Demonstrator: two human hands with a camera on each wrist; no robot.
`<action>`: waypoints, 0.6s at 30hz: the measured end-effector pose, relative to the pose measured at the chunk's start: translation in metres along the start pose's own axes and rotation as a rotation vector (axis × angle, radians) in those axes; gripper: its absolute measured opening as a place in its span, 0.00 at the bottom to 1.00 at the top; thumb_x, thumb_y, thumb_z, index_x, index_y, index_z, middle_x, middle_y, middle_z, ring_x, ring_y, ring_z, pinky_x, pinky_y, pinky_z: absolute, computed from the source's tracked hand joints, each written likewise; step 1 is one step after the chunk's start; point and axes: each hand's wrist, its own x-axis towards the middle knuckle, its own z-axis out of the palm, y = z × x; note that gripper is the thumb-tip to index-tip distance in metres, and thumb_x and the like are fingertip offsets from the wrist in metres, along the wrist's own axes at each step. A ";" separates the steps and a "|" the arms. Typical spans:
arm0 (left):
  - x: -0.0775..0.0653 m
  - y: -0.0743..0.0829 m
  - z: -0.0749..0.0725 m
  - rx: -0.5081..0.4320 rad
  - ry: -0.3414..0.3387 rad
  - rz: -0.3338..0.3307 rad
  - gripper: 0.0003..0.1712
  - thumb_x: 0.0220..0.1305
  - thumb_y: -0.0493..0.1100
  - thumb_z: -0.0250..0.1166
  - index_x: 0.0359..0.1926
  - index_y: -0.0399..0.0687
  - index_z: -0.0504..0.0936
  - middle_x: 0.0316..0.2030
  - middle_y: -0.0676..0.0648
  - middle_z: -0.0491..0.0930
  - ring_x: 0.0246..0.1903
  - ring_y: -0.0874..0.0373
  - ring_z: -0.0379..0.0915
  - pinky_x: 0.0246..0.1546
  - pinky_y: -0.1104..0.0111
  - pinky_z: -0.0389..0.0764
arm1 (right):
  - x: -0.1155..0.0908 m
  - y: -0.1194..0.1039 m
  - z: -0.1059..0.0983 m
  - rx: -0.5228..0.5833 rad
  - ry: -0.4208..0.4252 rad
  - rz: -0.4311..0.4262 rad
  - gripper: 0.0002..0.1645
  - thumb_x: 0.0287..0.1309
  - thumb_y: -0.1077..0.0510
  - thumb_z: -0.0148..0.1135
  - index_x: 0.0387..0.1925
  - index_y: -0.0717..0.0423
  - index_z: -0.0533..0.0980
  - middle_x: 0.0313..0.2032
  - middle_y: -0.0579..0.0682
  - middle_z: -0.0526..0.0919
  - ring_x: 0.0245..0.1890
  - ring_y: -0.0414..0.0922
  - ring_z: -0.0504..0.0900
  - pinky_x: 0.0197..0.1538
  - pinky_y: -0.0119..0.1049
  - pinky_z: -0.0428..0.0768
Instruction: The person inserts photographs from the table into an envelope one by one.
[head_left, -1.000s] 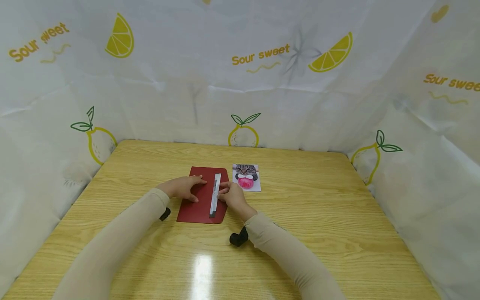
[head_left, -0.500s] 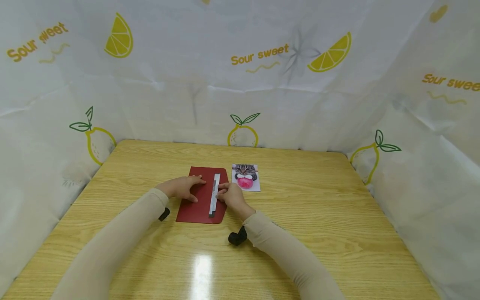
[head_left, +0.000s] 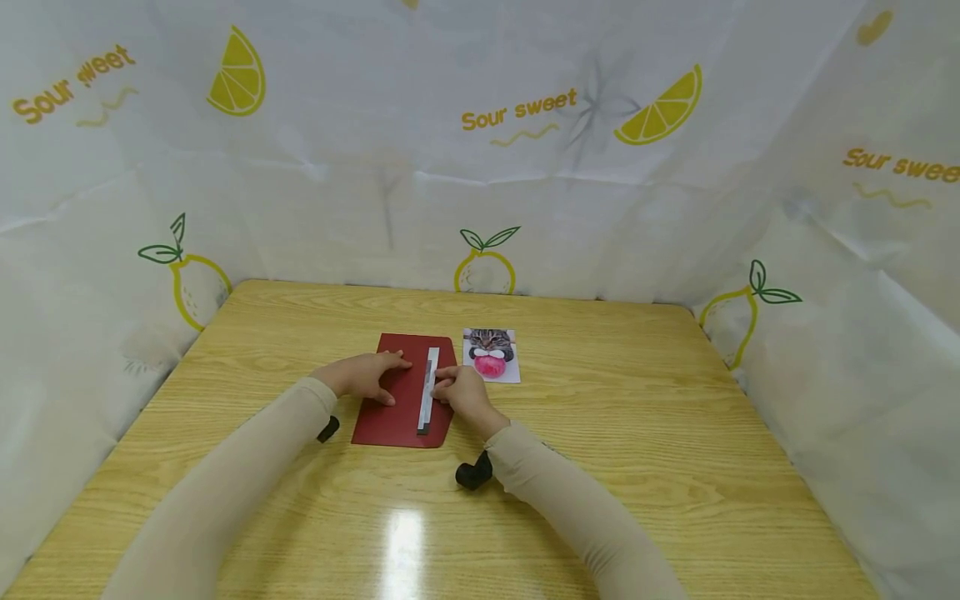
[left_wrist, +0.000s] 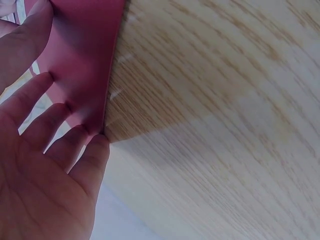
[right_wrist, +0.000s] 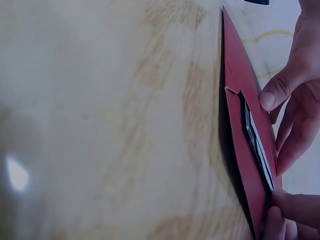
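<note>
A red envelope (head_left: 393, 417) lies on the wooden table, its flap side toward the right. Out of its opening stick thin pale sheets (head_left: 426, 408) with dark edges, forming a narrow strip; the rest is hidden inside. My left hand (head_left: 363, 375) rests on the envelope with fingers spread, and its thumb (right_wrist: 270, 97) presses the red paper in the right wrist view. In the left wrist view its fingertips (left_wrist: 62, 107) touch the envelope. My right hand (head_left: 467, 392) lies over the flap, thumb and finger pinching the edge of the sheets (right_wrist: 256, 142).
A square photo (head_left: 491, 356) of a cat with a pink ball lies just right of the envelope. Black wrist-camera mounts (head_left: 475, 473) show beneath both wrists. The wooden table (head_left: 637, 417) is bordered by a white lemon-print cloth (head_left: 360, 150).
My right fingertips have shifted very slightly left, and the showing strip of sheets looks a little narrower. My left hand and the envelope stay in place.
</note>
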 end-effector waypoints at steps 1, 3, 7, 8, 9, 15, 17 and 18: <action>0.000 0.000 0.000 -0.002 0.000 0.000 0.39 0.61 0.45 0.69 0.71 0.44 0.64 0.74 0.36 0.51 0.72 0.38 0.48 0.69 0.48 0.58 | 0.000 0.000 0.000 0.000 0.000 0.002 0.18 0.58 0.68 0.65 0.51 0.65 0.80 0.28 0.54 0.83 0.25 0.35 0.76 0.30 0.25 0.77; 0.000 0.000 0.000 -0.003 0.000 0.000 0.39 0.61 0.45 0.69 0.71 0.44 0.64 0.74 0.36 0.51 0.72 0.38 0.48 0.69 0.48 0.59 | 0.001 0.000 0.000 -0.001 0.000 0.003 0.18 0.57 0.68 0.65 0.51 0.65 0.80 0.28 0.53 0.83 0.25 0.35 0.76 0.30 0.25 0.77; 0.001 0.000 0.000 -0.002 -0.001 -0.005 0.39 0.61 0.45 0.68 0.71 0.45 0.64 0.74 0.36 0.50 0.72 0.38 0.48 0.69 0.49 0.59 | 0.002 0.000 0.000 -0.011 0.000 0.007 0.19 0.57 0.67 0.66 0.52 0.64 0.80 0.28 0.53 0.83 0.25 0.35 0.76 0.29 0.25 0.76; 0.000 0.000 0.000 -0.002 -0.001 -0.006 0.39 0.61 0.45 0.68 0.71 0.45 0.64 0.74 0.36 0.50 0.72 0.38 0.48 0.69 0.49 0.59 | 0.002 0.000 0.000 -0.014 0.000 0.005 0.19 0.57 0.67 0.66 0.52 0.63 0.80 0.28 0.53 0.84 0.25 0.35 0.76 0.29 0.25 0.76; 0.000 0.000 0.000 -0.003 -0.002 -0.008 0.39 0.61 0.45 0.68 0.71 0.45 0.64 0.74 0.36 0.50 0.72 0.38 0.48 0.69 0.49 0.59 | 0.002 0.000 0.000 -0.018 0.000 0.003 0.19 0.56 0.67 0.66 0.52 0.63 0.80 0.28 0.53 0.84 0.25 0.35 0.76 0.29 0.25 0.76; -0.001 0.003 -0.001 -0.011 -0.004 -0.009 0.39 0.61 0.44 0.69 0.71 0.44 0.64 0.74 0.36 0.50 0.72 0.38 0.48 0.69 0.49 0.59 | 0.001 0.000 -0.001 -0.026 -0.006 -0.011 0.20 0.55 0.68 0.67 0.52 0.63 0.81 0.30 0.56 0.87 0.26 0.35 0.76 0.29 0.25 0.75; -0.002 0.004 -0.002 -0.012 -0.004 -0.007 0.39 0.61 0.44 0.69 0.71 0.44 0.64 0.74 0.36 0.50 0.72 0.38 0.48 0.69 0.48 0.59 | 0.001 -0.001 -0.001 -0.022 -0.009 -0.010 0.20 0.55 0.68 0.67 0.52 0.63 0.81 0.30 0.56 0.87 0.26 0.34 0.76 0.29 0.25 0.75; -0.002 0.004 -0.002 -0.011 -0.005 -0.006 0.39 0.61 0.43 0.69 0.71 0.44 0.64 0.74 0.36 0.50 0.72 0.38 0.48 0.69 0.48 0.59 | 0.000 -0.001 -0.001 -0.018 -0.010 -0.007 0.20 0.55 0.68 0.67 0.52 0.63 0.81 0.29 0.55 0.86 0.25 0.35 0.76 0.29 0.25 0.75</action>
